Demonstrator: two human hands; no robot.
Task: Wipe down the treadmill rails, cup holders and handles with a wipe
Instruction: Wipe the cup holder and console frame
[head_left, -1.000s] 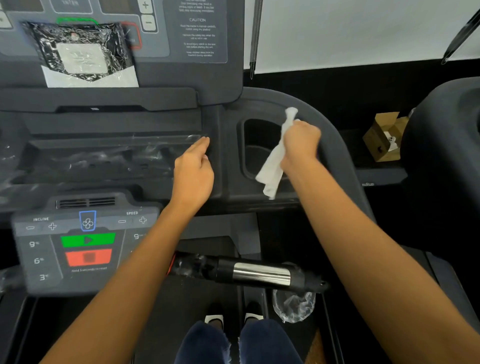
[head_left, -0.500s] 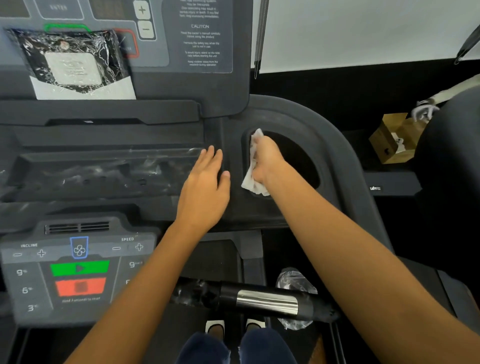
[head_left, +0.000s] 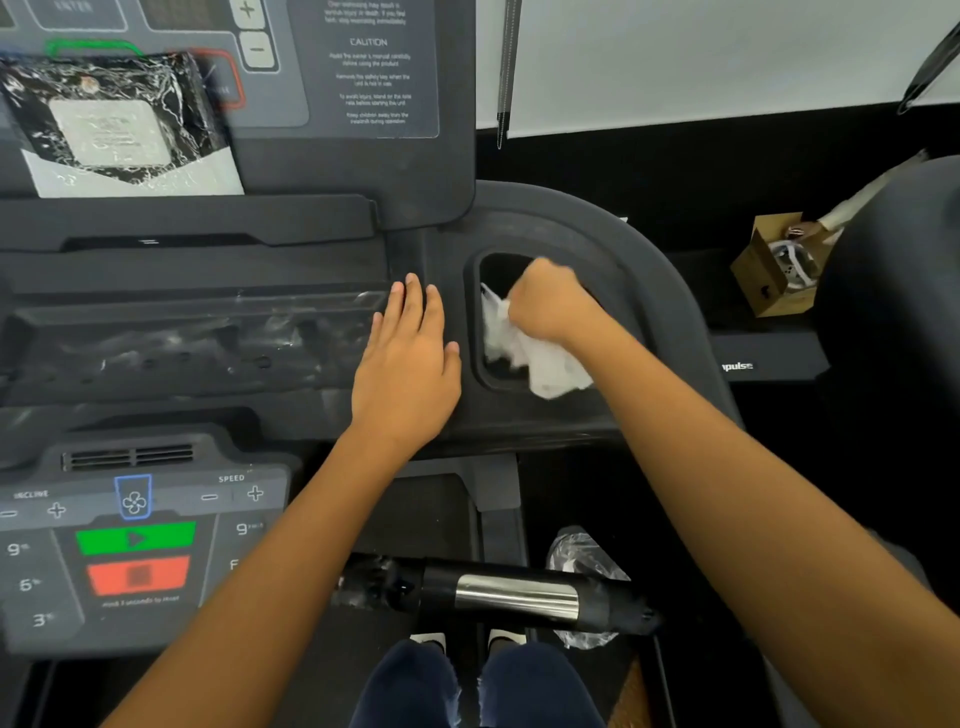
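Observation:
My right hand is fisted around a crumpled white wipe and sits inside the dark cup holder on the right side of the treadmill console. The wipe bunches against the holder's left wall and spills over its near rim. My left hand lies flat with straight fingers on the console surface just left of the cup holder, holding nothing. A black handle with a silver sensor band runs crosswise below my arms, partly wrapped in clear plastic.
The control panel with green and red buttons sits at lower left. A plastic-covered tray lies left of my left hand. A plastic-wrapped packet leans on the display. A small cardboard box stands at right.
My right hand went from holding the wipe above the cup holder's rim down into the holder, and the wipe now bunches at its left and near side. My left hand flattened beside it.

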